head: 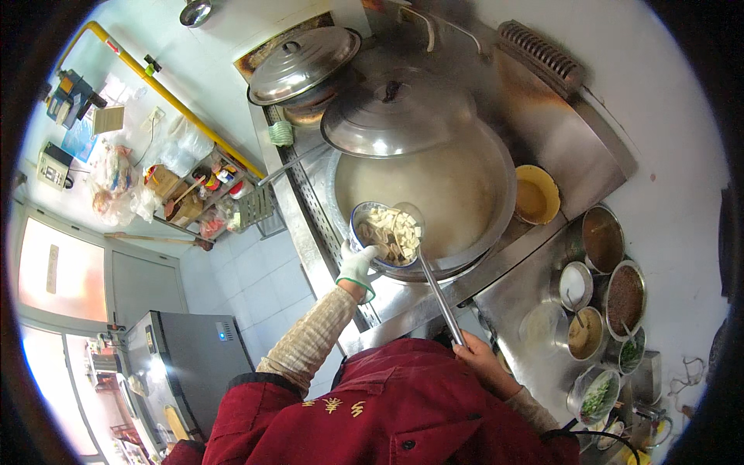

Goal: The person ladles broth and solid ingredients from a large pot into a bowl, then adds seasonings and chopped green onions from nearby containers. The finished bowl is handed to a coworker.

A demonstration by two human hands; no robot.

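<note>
My left hand, in a white work glove with a green cuff, grips a blue-and-white bowl at the near rim of a large pot. Pale cubes and brownish strips of food fill the bowl. My bare right hand is closed on the metal handle of a ladle, whose round head lies at the bowl's right side, partly hidden by the food. Cloudy, steaming broth stands in the big pot. A metal lid covers the pot's far part.
Left of the big pot's lid stands another lidded pot, with a green-striped cloth near it. A yellow basin sits right of the broth. Bowls of seasonings and chopped greens crowd the right counter. Shelving stands at the left.
</note>
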